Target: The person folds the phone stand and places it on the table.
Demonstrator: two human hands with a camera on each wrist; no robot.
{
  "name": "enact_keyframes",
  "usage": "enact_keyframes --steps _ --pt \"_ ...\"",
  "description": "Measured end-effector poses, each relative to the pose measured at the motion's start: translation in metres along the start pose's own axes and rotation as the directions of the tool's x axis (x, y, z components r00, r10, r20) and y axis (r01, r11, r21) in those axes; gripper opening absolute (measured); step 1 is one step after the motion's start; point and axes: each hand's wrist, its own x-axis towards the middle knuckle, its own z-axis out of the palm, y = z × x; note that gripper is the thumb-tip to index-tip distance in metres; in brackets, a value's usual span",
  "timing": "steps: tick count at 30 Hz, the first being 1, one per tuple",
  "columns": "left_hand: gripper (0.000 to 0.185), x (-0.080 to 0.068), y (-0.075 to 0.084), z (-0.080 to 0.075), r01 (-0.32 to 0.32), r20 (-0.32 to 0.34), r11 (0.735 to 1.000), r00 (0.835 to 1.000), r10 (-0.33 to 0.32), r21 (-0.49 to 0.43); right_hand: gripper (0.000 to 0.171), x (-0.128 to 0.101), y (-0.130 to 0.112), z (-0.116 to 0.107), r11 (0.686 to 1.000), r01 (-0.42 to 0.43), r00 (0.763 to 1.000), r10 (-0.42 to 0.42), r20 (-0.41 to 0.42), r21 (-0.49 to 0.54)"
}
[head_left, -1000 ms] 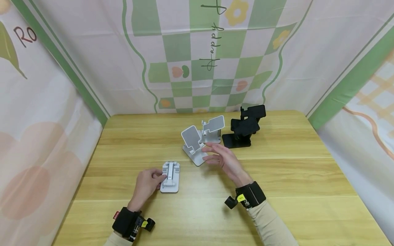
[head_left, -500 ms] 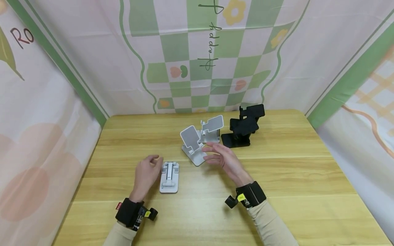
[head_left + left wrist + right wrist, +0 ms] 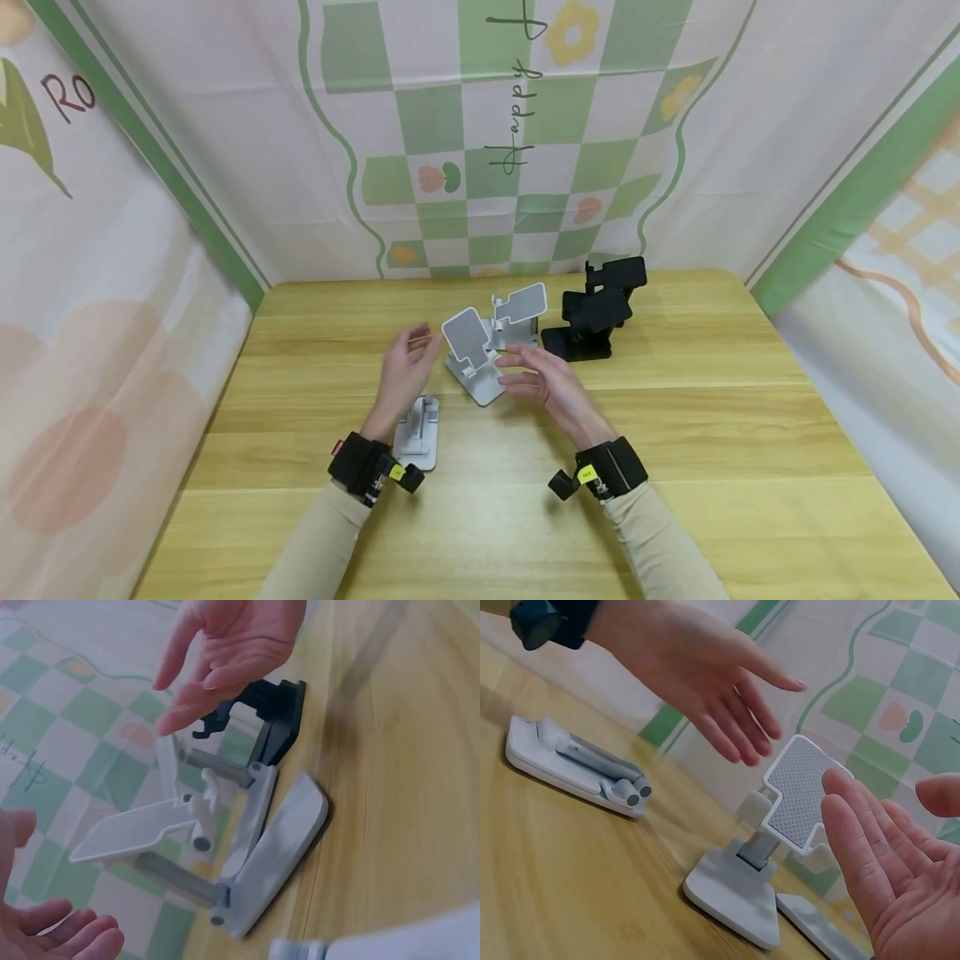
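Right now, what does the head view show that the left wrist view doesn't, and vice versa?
Head only: the whole wooden table, the folded white stand lying flat beside the left wrist, both wristbands and sleeves, and two black stands at the back.

Left wrist only: a close look from low down at the nearest open white stand, with its grey hinge post and base edge.

Both: the left hand and right hand, open, either side of that stand without touching it, the second white stand behind, and the checked backdrop.
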Motion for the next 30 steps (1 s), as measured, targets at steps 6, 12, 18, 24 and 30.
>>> enact_keyframes --steps 6,12,18,24,30 --pt "0.077 0.017 -0.001 0.018 0.003 0.053 1.000 0.999 -0.001 -0.025 0.053 -0.001 0.000 -0.002 0.999 0.001 1.000 -0.001 -0.005 -0.039" --pt "0.070 0.025 -0.002 0.029 -0.005 0.087 1.000 0.996 0.002 0.028 0.051 -0.003 0.000 -0.002 0.999 -0.010 1.000 0.009 -0.013 -0.049" --pt "0.045 0.026 -0.005 0.032 -0.030 0.061 0.998 0.998 0.027 0.046 0.053 -0.003 -0.001 -0.001 0.998 -0.015 1.000 0.014 -0.015 -0.056" --pt "0.037 0.027 -0.008 0.033 -0.042 0.045 0.997 0.998 0.039 0.069 0.052 -0.004 -0.001 -0.001 0.999 -0.014 1.000 0.013 -0.013 -0.044" --pt "0.034 0.028 -0.011 0.035 -0.068 0.031 0.994 0.997 0.066 0.080 0.051 -0.003 0.001 -0.002 0.999 -0.019 1.000 0.019 -0.017 -0.050"
